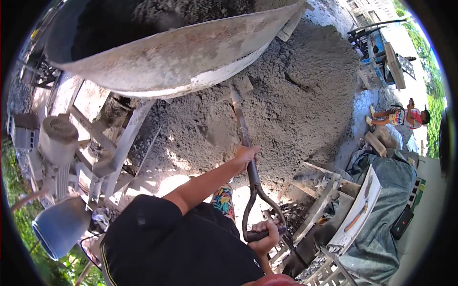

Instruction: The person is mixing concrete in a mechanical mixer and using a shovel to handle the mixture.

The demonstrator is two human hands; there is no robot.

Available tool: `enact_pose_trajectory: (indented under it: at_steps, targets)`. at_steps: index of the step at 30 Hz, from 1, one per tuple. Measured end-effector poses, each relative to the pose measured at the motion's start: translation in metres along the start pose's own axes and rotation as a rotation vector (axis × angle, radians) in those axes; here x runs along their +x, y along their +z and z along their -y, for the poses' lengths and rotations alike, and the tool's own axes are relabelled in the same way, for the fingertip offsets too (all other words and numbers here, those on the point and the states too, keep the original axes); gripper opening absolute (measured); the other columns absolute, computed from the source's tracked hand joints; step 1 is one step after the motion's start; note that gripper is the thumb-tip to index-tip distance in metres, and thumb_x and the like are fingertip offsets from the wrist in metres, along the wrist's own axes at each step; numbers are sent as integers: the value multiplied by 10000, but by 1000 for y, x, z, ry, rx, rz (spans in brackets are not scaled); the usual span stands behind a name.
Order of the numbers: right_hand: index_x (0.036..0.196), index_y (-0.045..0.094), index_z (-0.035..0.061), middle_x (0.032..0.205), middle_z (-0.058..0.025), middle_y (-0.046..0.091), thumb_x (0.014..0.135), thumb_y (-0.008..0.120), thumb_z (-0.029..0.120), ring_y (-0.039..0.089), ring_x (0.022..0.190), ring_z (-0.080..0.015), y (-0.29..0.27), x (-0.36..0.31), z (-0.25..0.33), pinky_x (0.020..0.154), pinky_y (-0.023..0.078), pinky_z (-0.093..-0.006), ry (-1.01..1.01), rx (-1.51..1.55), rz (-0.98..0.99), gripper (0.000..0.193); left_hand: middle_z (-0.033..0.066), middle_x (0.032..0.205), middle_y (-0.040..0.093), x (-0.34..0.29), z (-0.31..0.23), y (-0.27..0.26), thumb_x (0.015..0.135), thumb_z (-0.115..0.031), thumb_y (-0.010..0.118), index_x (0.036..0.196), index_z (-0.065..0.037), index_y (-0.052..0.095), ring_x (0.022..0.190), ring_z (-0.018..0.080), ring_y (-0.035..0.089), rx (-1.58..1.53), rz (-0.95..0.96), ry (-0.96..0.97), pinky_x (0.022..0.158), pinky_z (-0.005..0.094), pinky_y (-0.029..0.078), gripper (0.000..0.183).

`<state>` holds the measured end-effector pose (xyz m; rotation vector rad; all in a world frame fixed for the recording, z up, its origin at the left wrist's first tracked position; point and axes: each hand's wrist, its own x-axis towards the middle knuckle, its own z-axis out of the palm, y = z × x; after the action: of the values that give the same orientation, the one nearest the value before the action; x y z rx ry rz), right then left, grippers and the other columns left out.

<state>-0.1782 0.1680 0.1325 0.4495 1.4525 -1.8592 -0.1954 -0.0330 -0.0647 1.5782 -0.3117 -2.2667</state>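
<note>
A long-shafted shovel (243, 126) with a D-shaped handle slants up from me into a heap of damp grey mortar-like mix (305, 109). My left hand (246, 156) is closed around the middle of its shaft. Lower and to the right, my right hand (267, 237) grips the crossbar of the handle. The shovel's blade lies at the heap, just under a large mix-crusted trough (195, 57), and part of it is hard to make out. Inside the trough is dark grey material (191, 8).
On the left stand a grey bucket (58, 136), wooden planks (126, 145) and a blue barrel (62, 226). A dark tarp (393, 190) and scrap boards (317, 209) lie at the right. Another person (405, 116) is farther off, near a blue-framed object (374, 62).
</note>
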Motion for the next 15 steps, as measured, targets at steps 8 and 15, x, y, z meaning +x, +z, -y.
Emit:
enact_pose_trajectory:
  at_steps: [8,15]
  targets:
    - [888,439,64,563,-43,429,815,494,-27,454,447,-159,-13,125,27,442,438,-302,23,-170,-54,129,68,556,517,74,-14,55,794,-204,702,785,-17,552,440,202,550,-53,-139,3,384,343,452,240]
    - [785,517,13,576,-99,548,769,576,2,573,469,-236,-252,319,-71,455,481,-360,124,-376,-195,63,112,729,589,163,129,1,768,-381,727,984,56,525,641,265,629,263,35,-212,525,413,511,528]
